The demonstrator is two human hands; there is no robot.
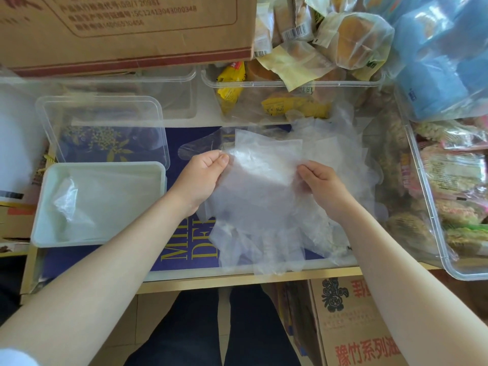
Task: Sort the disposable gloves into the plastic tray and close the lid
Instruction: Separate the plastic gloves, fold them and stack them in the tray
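Note:
A loose heap of thin clear disposable gloves (266, 207) lies in the middle of the dark blue table top. My left hand (203, 178) pinches the left edge of the topmost glove between thumb and fingers. My right hand (317, 186) pinches the same glove at its right edge, and the glove is stretched between them above the heap. To the left sits the white plastic tray (47, 233) with a glove (68, 202) lying in it. Its clear lid (105, 101) lies behind the tray, off it.
A cardboard box (126, 30) overhangs the back left. Clear bins (290, 84) of wrapped snacks fill the back and right side. A blue plastic bag (443, 56) sits at the back right. The table's front edge (237, 280) runs just below the heap.

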